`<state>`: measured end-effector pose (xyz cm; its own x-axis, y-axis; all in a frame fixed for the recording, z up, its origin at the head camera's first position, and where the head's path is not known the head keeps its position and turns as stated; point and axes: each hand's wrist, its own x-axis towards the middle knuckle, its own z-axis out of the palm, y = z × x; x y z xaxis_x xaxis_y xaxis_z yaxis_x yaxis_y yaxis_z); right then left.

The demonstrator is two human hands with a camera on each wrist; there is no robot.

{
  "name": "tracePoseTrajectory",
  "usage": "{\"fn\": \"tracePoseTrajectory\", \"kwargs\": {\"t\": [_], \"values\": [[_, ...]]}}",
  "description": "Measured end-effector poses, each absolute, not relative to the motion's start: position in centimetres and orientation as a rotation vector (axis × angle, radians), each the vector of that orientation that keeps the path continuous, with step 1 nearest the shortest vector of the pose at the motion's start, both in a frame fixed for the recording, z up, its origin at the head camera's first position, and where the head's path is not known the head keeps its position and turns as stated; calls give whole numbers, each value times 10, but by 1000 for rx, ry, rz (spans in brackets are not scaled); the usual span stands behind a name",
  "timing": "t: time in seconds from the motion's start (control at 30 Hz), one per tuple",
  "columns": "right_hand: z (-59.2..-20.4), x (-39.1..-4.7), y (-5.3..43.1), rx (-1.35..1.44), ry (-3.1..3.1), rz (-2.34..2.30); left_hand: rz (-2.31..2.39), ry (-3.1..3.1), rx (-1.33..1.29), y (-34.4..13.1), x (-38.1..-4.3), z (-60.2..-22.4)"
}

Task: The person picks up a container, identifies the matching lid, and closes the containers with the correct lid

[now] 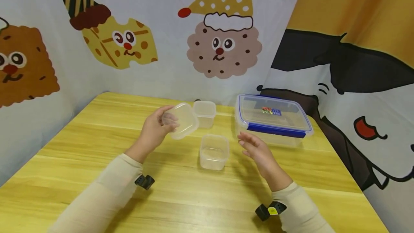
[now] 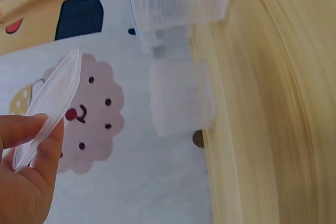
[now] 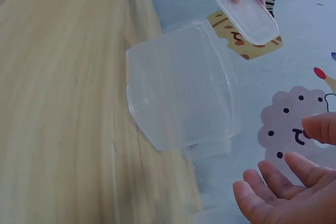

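In the head view my left hand (image 1: pixel 154 127) pinches a translucent square lid (image 1: pixel 183 120) by its left edge, thumb on one face and fingers behind. The left wrist view shows this lid (image 2: pixel 55 98) nearly edge-on, tilted above the table. An uncovered clear square container (image 1: pixel 214 153) stands on the table between my hands. Just right of it, my right hand (image 1: pixel 258 154) hovers with fingers loosely bent and nothing in them. From the right wrist, the container (image 3: pixel 181 87) is seen close up, apart from the right hand (image 3: pixel 294 187).
A second small container (image 1: pixel 205 113), which looks lidded, stands behind the lid at the table's back. To the right sits a large clear box (image 1: pixel 273 118) with a blue-clipped lid. A cartoon-printed cloth (image 1: pixel 168 78) hangs behind the wooden table (image 1: pixel 81 147).
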<state>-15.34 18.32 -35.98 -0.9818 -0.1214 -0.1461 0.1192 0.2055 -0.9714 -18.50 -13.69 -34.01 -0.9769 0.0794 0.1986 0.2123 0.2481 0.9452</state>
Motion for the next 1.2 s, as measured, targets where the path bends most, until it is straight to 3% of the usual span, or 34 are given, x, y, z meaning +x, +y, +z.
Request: {"fn": "tracePoseTrajectory", "kwargs": {"t": [0.77,1.2], "values": [[-338,-161,163,-125,2264,-1835,-1507,-2409,-498,-92,-177,-336],[-326,-166,155,-162,2070,-1858,-971,-2254,-802,-78,-179,-340]]}}
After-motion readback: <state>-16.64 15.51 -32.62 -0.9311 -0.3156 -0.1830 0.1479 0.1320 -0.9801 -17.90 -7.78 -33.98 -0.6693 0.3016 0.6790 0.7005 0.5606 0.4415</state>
